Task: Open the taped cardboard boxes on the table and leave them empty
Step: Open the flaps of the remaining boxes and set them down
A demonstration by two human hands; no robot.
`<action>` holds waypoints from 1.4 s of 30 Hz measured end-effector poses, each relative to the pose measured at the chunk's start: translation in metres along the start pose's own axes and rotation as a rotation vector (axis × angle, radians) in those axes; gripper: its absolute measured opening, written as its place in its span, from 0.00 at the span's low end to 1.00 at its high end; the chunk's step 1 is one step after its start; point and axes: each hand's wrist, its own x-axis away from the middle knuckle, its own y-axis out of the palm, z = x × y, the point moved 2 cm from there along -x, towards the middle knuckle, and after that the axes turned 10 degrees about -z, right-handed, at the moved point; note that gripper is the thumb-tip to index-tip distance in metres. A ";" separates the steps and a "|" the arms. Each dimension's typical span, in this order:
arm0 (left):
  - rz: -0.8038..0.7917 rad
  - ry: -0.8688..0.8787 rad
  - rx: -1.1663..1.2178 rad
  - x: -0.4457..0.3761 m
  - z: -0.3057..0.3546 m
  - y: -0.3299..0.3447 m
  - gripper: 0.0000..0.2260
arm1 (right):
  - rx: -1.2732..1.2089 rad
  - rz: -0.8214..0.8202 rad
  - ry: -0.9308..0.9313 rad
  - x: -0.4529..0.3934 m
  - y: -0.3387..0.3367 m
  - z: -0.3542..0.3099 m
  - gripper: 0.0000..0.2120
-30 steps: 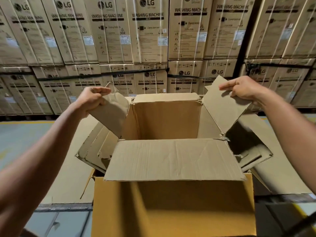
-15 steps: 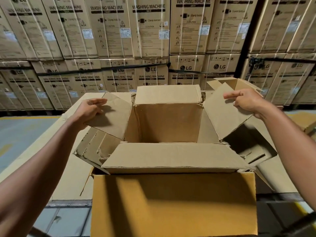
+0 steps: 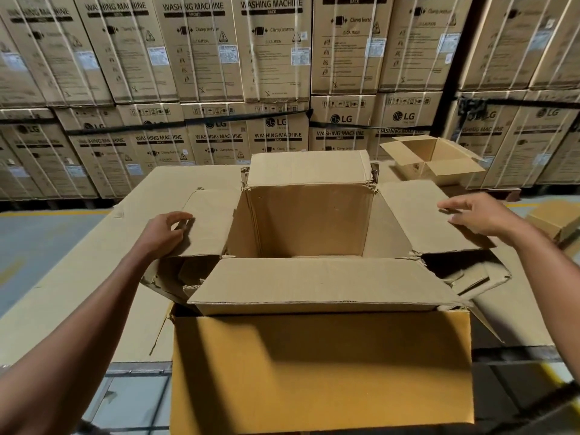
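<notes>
A large brown cardboard box [image 3: 320, 368] stands right in front of me on the table, open at the top, and I see nothing inside it. Its four inner flaps are folded outward. My left hand [image 3: 163, 235] rests on the left flap [image 3: 208, 221], fingers curled at its edge. My right hand [image 3: 477, 216] hovers with spread fingers over the outer end of the right flap [image 3: 417, 218], barely touching it. A second, smaller open box [image 3: 433, 160] sits at the far right of the table.
Flat cardboard sheets [image 3: 94, 277] cover the table. Another brown box [image 3: 555, 221] lies at the right edge. A wall of stacked washing machine cartons [image 3: 276, 58] rises behind. Grey floor with a yellow line [image 3: 37, 233] shows on the left.
Both side flaps have gone from raised to folded down and outward. My hands followed them down and loosened their grip. The view tilted downward, revealing the small open box at the back right.
</notes>
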 end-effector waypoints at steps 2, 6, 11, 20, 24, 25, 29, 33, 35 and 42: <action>0.010 -0.003 -0.057 0.004 0.000 0.007 0.21 | 0.042 -0.020 0.033 -0.001 0.010 0.013 0.18; -0.056 -0.028 -0.086 0.011 -0.002 0.018 0.22 | 0.062 0.035 0.036 0.007 0.030 0.024 0.17; 0.045 -0.021 -0.093 0.021 0.005 0.016 0.27 | 0.040 0.108 0.047 0.016 0.039 0.028 0.18; 0.036 0.344 0.146 0.048 0.107 0.011 0.21 | -0.181 0.248 -0.058 0.063 0.040 -0.016 0.16; -0.063 0.487 0.170 0.066 0.157 0.020 0.20 | -0.301 0.280 -0.153 0.094 0.044 -0.026 0.18; -0.086 0.515 0.173 0.071 0.169 0.024 0.20 | -0.321 0.291 -0.168 0.103 0.044 -0.027 0.18; -0.149 0.596 0.210 0.094 0.210 0.050 0.19 | -0.426 0.382 -0.206 0.141 0.044 -0.026 0.17; -0.232 0.696 0.279 0.125 0.250 0.080 0.20 | -0.559 0.486 -0.212 0.181 0.049 -0.011 0.17; -0.278 0.745 0.333 0.146 0.271 0.098 0.19 | -0.633 0.568 -0.192 0.198 0.054 0.003 0.17; -0.457 0.885 0.423 0.223 0.351 0.197 0.16 | -0.797 0.709 -0.067 0.244 0.058 0.081 0.19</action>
